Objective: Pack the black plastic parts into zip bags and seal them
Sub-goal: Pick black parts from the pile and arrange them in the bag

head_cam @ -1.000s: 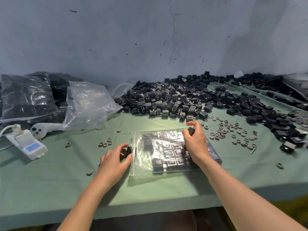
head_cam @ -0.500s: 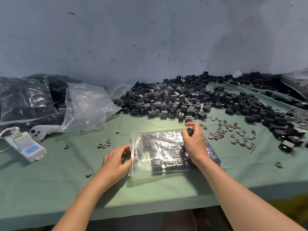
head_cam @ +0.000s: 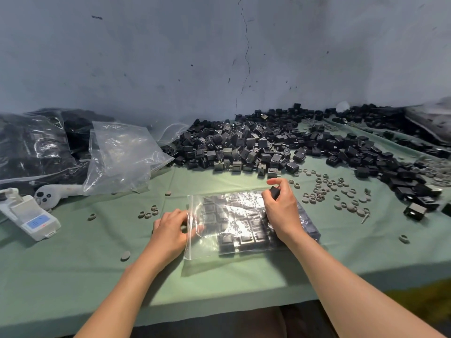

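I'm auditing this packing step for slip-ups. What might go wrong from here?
The bag is unsealed at its mouth by the left hand; a tug might shift the packed parts or spill them. The right hand pinches a spare part while resting on the bag, so its grip may slip. Loose rings lie near the mouth and might get swept in.

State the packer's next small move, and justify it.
Probably carry the black part pinched in the right hand to the left-side mouth of the zip bag, where the left hand sits, and slide it in: the bag looks unsealed.
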Motion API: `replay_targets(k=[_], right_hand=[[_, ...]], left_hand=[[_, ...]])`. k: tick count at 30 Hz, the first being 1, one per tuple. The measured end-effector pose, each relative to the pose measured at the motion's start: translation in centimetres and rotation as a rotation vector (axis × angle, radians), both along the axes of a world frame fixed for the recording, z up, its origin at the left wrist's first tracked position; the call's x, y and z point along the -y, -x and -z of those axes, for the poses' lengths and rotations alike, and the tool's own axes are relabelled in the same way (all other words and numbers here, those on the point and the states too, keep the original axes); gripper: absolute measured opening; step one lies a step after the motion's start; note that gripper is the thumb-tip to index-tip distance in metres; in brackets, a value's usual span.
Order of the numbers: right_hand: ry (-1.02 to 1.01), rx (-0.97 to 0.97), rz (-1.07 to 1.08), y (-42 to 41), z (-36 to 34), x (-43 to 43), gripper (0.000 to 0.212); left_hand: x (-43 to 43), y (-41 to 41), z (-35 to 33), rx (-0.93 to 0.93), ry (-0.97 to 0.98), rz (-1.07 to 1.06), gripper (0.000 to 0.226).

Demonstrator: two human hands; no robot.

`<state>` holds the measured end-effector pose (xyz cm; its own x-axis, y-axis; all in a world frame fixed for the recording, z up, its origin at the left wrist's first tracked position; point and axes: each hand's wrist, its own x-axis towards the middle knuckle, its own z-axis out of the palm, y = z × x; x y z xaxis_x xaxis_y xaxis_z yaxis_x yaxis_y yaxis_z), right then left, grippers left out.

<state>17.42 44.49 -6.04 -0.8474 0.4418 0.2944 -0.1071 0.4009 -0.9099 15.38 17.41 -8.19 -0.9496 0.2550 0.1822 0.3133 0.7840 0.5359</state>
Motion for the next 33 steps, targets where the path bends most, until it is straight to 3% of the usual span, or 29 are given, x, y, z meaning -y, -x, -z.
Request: replay_targets(k=[7,11,15,20,22,25,29,31,33], right_hand=[[0.020,0.001,-0.008,0.0,0.0,0.0,0.021],[0.041,0.004,-0.007,-0.1,0.0,-0.1,0.023],[0.077,0.026,0.016,-0.1,-0.4,-0.1,0.024],[0.285,0.058,0.034,-0.1,-2.2,0.0,0.026],[0.356,0.091,0.027,-0.1,-3.1,0.1,0.028],[0.396,0.164,-0.177,-0.5,-4.7,1.4,0.031],[0.299,0.185,-0.451,-2.0,-6.6,5.3,0.052],[0.243,0.181,-0.561,-2.8,-7.2,6.9,0.064],[0.201,0.178,-0.634,-3.3,-7.7,7.7,0.066]], left_hand=[[-0.3,-0.3,0.1,-0.017,0.007,-0.018,0.038],[0.1,-0.9,-0.4,-0.012,-0.282,-0.081,0.008],[0.2,-1.7,-1.1,-0.067,-0.579,-0.245,0.009],[-0.1,-2.0,-1.6,-0.088,-0.662,-0.310,0.010],[-0.3,-2.6,-2.1,-0.249,-0.661,-0.357,0.012],[-1.6,-3.9,-3.6,-0.532,-0.594,-0.320,0.020],[-5.4,-4.9,-6.3,-0.461,-0.335,0.076,0.032],[-6.2,-4.8,-6.8,-0.473,-0.205,0.176,0.042],[-5.9,-4.7,-7.0,-0.449,-0.241,0.196,0.039]])
